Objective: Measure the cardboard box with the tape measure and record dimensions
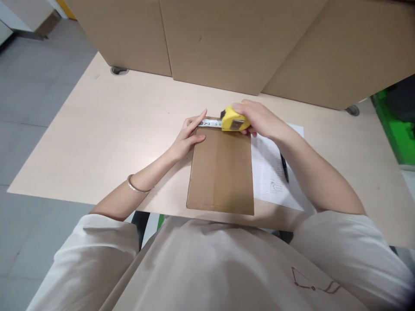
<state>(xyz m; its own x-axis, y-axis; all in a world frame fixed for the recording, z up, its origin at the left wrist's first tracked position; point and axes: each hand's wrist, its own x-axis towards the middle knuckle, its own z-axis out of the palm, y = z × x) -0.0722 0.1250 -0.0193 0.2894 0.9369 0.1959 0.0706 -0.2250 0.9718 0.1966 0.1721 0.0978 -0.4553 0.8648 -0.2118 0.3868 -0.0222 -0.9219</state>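
A flat brown cardboard box (223, 172) lies on the table in front of me, with a strip of tape down its middle. My right hand (254, 116) is closed round a yellow tape measure (231, 119) at the box's far right corner. From its case a short length of silver blade (210, 123) runs left across the box's far edge. At the far left corner my left hand (189, 137) steadies the blade's end, thumb on the box and index finger stretched away. The exact grip of its other fingers is hidden.
Right of the box, partly under my right arm, lies a printed paper sheet (269, 172) with a black pen (284, 167) on it. Tall cardboard panels (223, 43) stand along the far side of the pale table (97, 142). A cable hole (119, 70) sits at the back left.
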